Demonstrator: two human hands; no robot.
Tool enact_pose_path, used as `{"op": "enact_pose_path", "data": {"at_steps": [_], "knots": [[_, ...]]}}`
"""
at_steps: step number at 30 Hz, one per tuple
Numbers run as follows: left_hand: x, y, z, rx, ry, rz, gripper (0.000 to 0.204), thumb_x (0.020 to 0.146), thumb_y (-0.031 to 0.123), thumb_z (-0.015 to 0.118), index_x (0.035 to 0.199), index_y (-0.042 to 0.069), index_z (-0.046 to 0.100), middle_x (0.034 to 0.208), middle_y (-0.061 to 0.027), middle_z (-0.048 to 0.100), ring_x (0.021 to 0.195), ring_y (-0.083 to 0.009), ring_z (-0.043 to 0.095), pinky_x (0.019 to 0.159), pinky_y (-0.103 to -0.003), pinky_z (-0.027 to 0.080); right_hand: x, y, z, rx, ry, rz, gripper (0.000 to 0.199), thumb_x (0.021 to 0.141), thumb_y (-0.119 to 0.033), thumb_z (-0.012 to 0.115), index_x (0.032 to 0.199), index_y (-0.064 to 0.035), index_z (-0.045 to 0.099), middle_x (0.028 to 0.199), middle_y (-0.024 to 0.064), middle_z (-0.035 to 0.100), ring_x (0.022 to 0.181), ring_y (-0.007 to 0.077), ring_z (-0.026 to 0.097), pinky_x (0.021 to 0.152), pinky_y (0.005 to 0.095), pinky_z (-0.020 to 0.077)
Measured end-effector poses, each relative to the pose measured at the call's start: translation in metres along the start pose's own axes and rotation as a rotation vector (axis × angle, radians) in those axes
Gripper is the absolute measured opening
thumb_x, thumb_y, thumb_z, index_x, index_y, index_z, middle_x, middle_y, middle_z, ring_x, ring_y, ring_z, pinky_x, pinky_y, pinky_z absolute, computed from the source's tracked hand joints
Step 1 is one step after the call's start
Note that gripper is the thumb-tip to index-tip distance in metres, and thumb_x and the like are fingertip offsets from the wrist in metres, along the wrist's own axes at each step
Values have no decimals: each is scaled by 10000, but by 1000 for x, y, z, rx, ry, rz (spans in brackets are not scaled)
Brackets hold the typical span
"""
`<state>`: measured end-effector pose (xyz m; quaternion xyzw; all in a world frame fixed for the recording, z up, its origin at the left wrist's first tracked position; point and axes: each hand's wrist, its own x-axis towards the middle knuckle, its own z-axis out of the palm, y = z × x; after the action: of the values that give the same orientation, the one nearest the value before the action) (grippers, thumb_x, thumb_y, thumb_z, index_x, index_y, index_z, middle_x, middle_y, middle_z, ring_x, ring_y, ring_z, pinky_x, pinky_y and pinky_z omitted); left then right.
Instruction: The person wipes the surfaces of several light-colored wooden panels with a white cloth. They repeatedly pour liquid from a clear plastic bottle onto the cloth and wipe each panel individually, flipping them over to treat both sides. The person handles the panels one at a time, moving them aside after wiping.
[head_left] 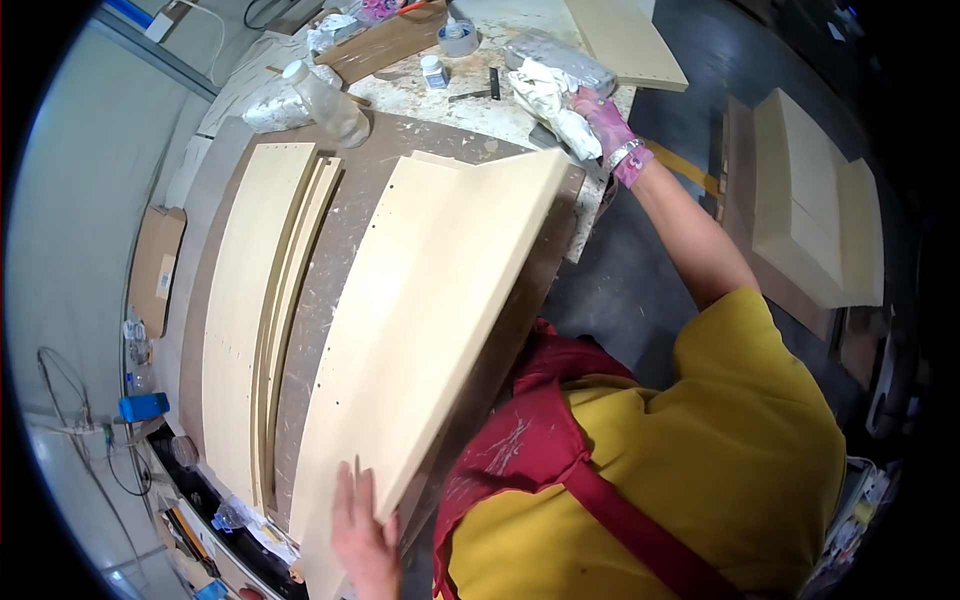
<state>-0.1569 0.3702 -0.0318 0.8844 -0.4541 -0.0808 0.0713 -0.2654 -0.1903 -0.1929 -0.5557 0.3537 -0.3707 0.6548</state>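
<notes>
A large pale wooden panel [430,300] with small drilled holes lies across the brown workbench [360,170], and its right edge looks raised. My left hand [362,535], bare, grips the panel's near end with the fingers laid on its face. My right hand [605,118], in a pink glove, is stretched to the far end of the bench and is closed on a crumpled white rag [548,95] just beyond the panel's far corner.
More pale panels [245,300] lie side by side on the bench's left part. A plastic bottle [325,100], a small jar [433,70], a tape roll [458,38] and a board [625,40] sit at the far end. Stacked panels [810,200] rest on the floor at right.
</notes>
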Motion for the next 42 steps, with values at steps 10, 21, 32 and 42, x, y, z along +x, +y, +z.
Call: {"op": "enact_pose_path", "data": {"at_steps": [10, 21, 32, 42], "knots": [[18, -23, 114, 293, 181, 67, 504, 775, 264, 708, 1234, 110, 566, 1326, -160, 523, 1148, -385, 535, 875, -434, 478, 11, 7, -7, 53, 14, 57, 153, 892, -159, 575, 986, -43, 609, 871, 29, 609, 723, 103, 557, 615, 268, 442], [181, -57, 64, -267, 403, -133, 440, 947, 186, 535, 1344, 9, 465, 1344, -176, 501, 1240, -325, 473, 1041, -391, 354, -9, 14, -28, 77, -20, 73, 312, 902, -151, 527, 1177, -14, 585, 989, 1, 614, 833, 95, 552, 735, 257, 456], [256, -27, 117, -225, 186, -282, 449, 916, 346, 572, 1210, 7, 556, 1037, -186, 619, 935, -344, 572, 825, -421, 449, 15, 28, -62, 12, -108, 55, 383, 920, -196, 548, 1243, 11, 549, 1109, 39, 617, 946, 88, 561, 832, 225, 442], [347, 58, 74, -251, 191, 464, 236, 787, 160, 704, 988, 49, 649, 902, -130, 629, 848, -301, 599, 750, -379, 472, -8, 26, -42, 15, -80, 100, 398, 923, -127, 470, 1286, 35, 495, 1224, 96, 588, 1085, 173, 569, 958, 289, 433]]}}
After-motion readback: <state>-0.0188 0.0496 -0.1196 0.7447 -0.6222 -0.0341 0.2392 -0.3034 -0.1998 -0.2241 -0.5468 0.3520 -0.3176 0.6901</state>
